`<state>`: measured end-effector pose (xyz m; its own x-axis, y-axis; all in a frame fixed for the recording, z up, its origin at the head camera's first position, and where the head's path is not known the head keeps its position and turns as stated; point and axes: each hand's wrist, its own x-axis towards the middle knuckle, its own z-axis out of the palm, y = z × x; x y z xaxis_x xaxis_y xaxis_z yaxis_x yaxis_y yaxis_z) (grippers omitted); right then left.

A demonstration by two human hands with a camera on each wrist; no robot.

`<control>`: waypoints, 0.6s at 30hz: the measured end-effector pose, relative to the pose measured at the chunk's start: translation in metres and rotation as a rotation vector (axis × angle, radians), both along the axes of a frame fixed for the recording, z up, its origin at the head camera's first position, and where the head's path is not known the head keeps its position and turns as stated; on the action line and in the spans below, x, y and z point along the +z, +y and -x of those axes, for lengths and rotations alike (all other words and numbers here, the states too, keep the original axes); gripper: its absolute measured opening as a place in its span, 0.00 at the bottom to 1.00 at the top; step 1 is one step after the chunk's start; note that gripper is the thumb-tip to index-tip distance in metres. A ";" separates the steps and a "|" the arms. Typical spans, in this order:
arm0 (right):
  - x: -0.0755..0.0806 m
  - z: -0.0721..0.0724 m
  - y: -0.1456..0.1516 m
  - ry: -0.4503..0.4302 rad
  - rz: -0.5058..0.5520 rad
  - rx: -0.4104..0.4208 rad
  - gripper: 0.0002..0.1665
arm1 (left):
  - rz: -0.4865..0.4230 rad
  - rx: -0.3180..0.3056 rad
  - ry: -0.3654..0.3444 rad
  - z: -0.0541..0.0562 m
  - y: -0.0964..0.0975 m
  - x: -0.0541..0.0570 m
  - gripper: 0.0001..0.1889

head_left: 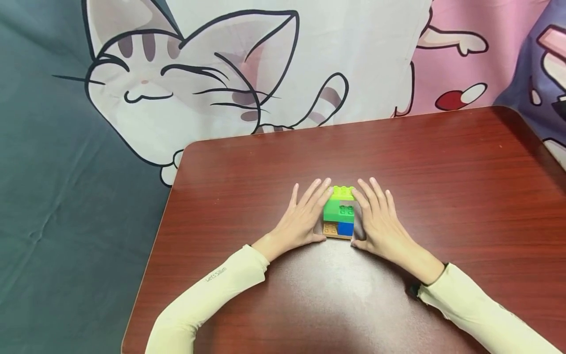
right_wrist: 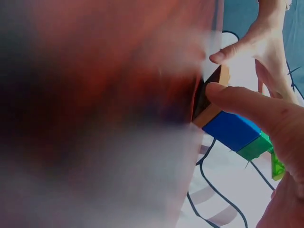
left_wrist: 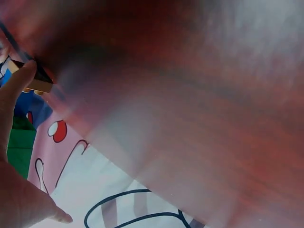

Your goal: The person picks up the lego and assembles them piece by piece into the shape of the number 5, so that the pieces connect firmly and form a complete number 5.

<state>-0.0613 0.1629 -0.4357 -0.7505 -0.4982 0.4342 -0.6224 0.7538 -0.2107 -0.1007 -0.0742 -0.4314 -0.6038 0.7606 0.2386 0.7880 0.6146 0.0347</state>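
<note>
A small stack of toy building blocks [head_left: 346, 214] is between both hands in the head view. Tan forms its base [head_left: 330, 229], with a blue brick [head_left: 346, 228] on it, green bricks [head_left: 331, 210] above and a lime brick [head_left: 342, 192] at the far end. The left hand [head_left: 305, 215] holds the stack's left side, thumb by the base and index fingertip by the lime brick. On the opposite side the right hand [head_left: 383, 222] grips likewise, its thumb [right_wrist: 237, 99] against the base's dark underside in the right wrist view. The other fingers of both hands are spread.
The stack is over a reddish-brown wooden table [head_left: 247, 182] with rounded far corners. Behind it hangs a cloth with a cartoon cat [head_left: 146, 103]. A glossy light patch lies on the tabletop in front of the hands.
</note>
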 end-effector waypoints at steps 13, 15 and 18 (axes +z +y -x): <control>0.004 0.028 0.004 -0.277 0.034 0.045 0.81 | -0.045 0.052 -0.345 0.016 0.005 0.005 0.73; 0.003 0.030 0.006 -0.342 0.048 0.076 0.80 | -0.048 0.054 -0.402 0.016 0.005 0.005 0.73; 0.002 0.033 0.008 -0.448 0.064 0.129 0.79 | -0.074 0.048 -0.480 0.015 0.005 0.002 0.72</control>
<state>-0.0947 0.1711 -0.4336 -0.8047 -0.5827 0.1140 -0.5471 0.6531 -0.5236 -0.1162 -0.0695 -0.4296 -0.6926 0.7210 -0.0228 0.6435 0.6318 0.4321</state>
